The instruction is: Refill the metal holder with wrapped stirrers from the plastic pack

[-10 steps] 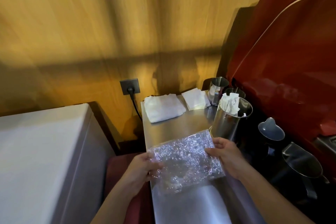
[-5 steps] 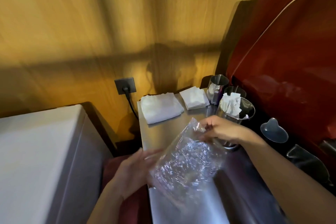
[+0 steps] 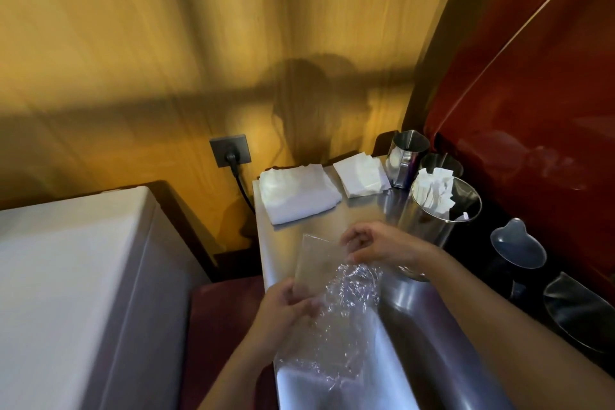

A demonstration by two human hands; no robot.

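At lower centre, left hand [image 3: 283, 306] and right hand [image 3: 376, 245] gripped the plastic pack [image 3: 332, 303], seemingly emptied; next, probably discarding it.

The plastic pack [image 3: 336, 316] is crumpled and shiny, so whether any stirrers lie inside cannot be told; the right hand [image 3: 382, 248] covers its upper corner and the lower front of the metal holder [image 3: 442, 213]; the left hand [image 3: 283, 309] hides part of its near edge; both forearms run off the bottom edge; the wall [image 3: 166, 43] is blurred; 1 dark jug [image 3: 579, 313] is cut by the right edge.
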